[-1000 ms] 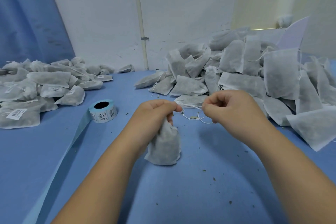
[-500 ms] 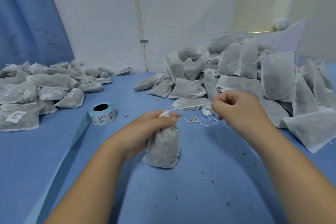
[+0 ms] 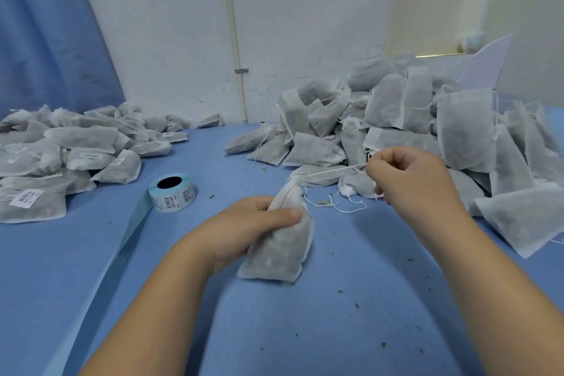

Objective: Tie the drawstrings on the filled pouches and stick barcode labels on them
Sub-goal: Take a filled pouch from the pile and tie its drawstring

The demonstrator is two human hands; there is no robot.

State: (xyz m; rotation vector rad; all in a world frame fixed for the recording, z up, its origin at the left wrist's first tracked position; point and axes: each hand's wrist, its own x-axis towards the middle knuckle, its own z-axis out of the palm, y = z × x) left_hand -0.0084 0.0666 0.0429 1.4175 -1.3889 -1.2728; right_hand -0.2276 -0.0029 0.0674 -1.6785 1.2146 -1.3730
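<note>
A blue-covered table (image 3: 91, 268) stands against a white wall (image 3: 305, 24), with a blue curtain (image 3: 45, 40) at the far left. Near the table's middle, the left hand (image 3: 244, 229) grips a filled pouch (image 3: 280, 247) around its upper body, thumb pressed across the front, the gathered neck pointing up. The right hand (image 3: 412, 180) pinches the drawstring (image 3: 329, 171), which runs taut from the neck to its fingers. A roll of barcode labels (image 3: 172, 192) lies to the left, its backing strip trailing toward the viewer. Labelled pouches (image 3: 61, 156) are heaped at far left, unlabelled ones (image 3: 427, 125) at right.
</note>
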